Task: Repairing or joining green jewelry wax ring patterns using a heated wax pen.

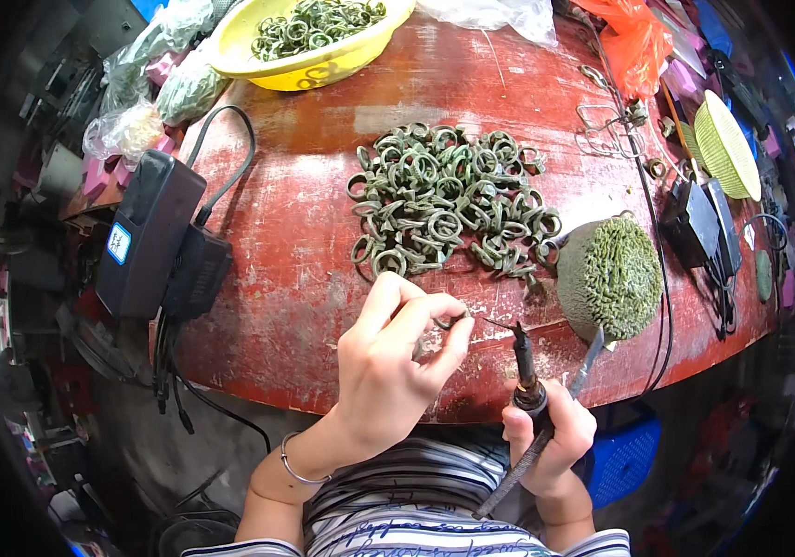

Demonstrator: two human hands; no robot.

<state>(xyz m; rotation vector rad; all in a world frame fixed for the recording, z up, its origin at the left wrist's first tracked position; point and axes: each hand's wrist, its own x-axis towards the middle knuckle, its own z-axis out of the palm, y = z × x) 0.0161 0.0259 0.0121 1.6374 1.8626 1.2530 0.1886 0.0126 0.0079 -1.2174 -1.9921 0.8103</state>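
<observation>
My left hand (393,357) is closed, with a small dark-green ring (453,322) pinched between thumb and fingers. In my right hand (555,432) is a dark pen-shaped tool like a soldering iron (525,367), held upright, its thin bent tip right beside that ring; whether they touch I cannot tell. A slim metal blade tool (589,360) also passes through the right hand, its grey handle slanting down toward my lap. Just beyond my left hand lies a heap of similar green rings (444,200). Right of the heap sits a rounded green clump (616,278) with a knobbly face.
A yellow basin (314,72) of green rings stands at the far left of the red, worn table (277,306). Black power boxes (151,232) with cables sit left; another black box (695,223) and a cable lie right. A yellow-green basket (727,144) leans at far right.
</observation>
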